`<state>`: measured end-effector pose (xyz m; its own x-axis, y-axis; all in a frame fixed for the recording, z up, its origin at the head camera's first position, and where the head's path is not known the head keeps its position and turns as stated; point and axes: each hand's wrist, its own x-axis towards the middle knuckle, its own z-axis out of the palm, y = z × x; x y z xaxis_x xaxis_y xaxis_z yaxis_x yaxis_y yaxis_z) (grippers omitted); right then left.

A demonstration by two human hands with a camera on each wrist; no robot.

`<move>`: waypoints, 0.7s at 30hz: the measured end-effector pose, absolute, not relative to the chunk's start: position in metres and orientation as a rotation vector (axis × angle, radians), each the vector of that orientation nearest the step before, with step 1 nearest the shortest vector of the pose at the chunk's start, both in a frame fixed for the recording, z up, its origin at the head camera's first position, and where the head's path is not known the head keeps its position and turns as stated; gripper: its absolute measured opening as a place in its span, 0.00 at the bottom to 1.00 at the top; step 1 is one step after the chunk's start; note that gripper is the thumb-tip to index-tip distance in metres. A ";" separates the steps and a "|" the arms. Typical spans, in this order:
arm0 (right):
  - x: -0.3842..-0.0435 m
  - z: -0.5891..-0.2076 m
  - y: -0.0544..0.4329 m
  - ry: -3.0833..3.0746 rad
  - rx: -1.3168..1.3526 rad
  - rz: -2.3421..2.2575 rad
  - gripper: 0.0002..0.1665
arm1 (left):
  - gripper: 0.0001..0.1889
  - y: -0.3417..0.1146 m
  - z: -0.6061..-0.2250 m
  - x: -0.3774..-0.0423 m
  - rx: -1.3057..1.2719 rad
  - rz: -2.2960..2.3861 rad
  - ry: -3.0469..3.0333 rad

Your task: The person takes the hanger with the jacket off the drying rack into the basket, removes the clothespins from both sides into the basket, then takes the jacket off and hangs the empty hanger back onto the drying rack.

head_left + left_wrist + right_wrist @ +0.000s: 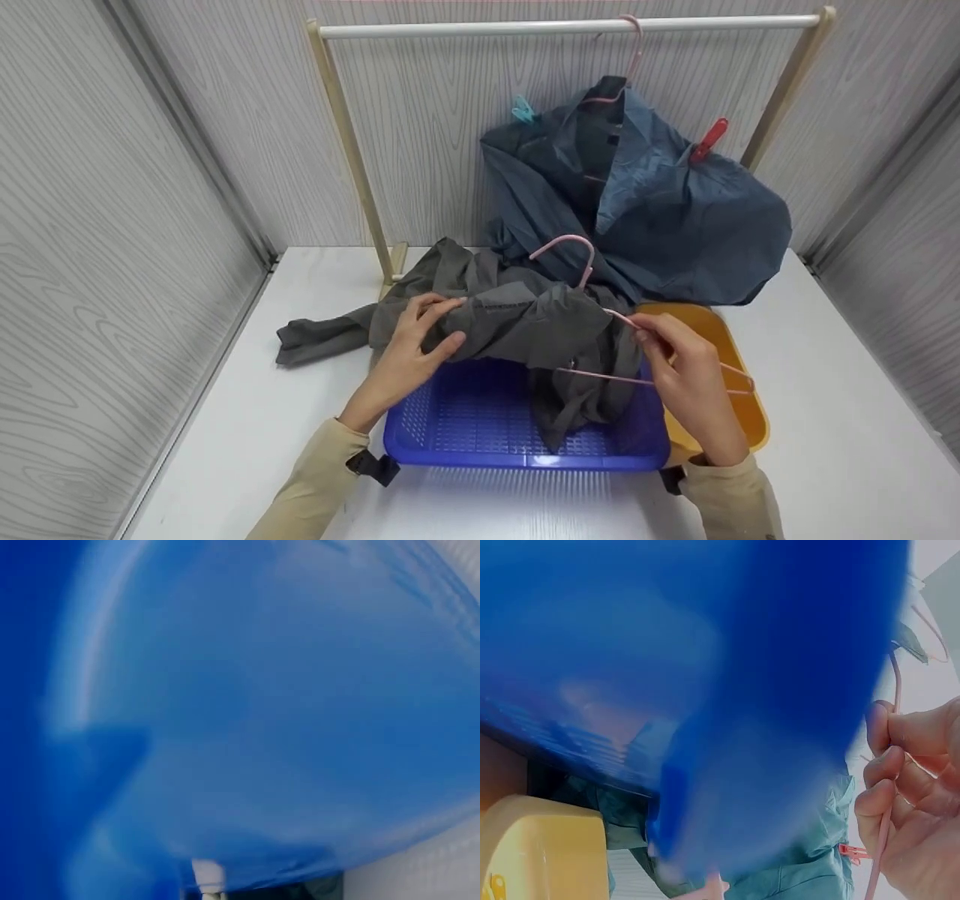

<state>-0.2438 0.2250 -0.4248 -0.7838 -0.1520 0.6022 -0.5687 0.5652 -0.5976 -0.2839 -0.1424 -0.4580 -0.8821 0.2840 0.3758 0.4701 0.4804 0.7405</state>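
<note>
My left hand pinches a dark grey garment between thumb and fingers. The fabric is bunched over the back of a blue basket, one sleeve trailing left onto the table and another part hanging into the basket. A pink wire hanger is partly inside the garment, its hook standing up out of the cloth. On the right, my right hand grips the hanger's arm; in the right wrist view its fingers curl round the pink wire. The basket's wall fills most of the left wrist view.
Behind, a rack with a white bar bears a blue garment on another pink hanger. A teal clothespin and a red clothespin clip its shoulders. A yellow basket stands partly behind the blue one.
</note>
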 end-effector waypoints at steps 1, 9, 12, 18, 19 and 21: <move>-0.244 -0.425 0.225 -2.308 0.573 1.137 0.13 | 0.23 -0.142 -0.459 -0.284 -0.631 -1.388 -2.511; -0.243 -0.427 0.218 -2.336 0.564 1.130 0.12 | 0.18 -0.134 -0.463 -0.286 -0.388 -1.388 -2.466; -0.243 -0.427 0.215 -2.323 0.579 1.103 0.13 | 0.22 -0.133 -0.464 -0.286 -0.295 -1.388 -2.460; -0.243 -0.427 0.215 -2.294 0.583 1.155 0.14 | 0.19 -0.139 -0.463 -0.286 -0.270 -1.500 -2.322; -0.243 -0.427 0.215 -2.287 0.582 1.164 0.14 | 0.19 -0.140 -0.463 -0.286 -0.267 -1.507 -2.305; -0.244 -0.427 0.217 -2.273 0.581 1.170 0.14 | 0.18 -0.143 -0.462 -0.286 -0.247 -1.506 -2.283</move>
<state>-0.2436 0.2167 -0.4269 -0.7761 -0.1369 0.6155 -0.5805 0.5362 -0.6128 -0.2857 -0.1428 -0.4623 -0.9071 -0.0673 0.4154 0.3554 0.4060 0.8419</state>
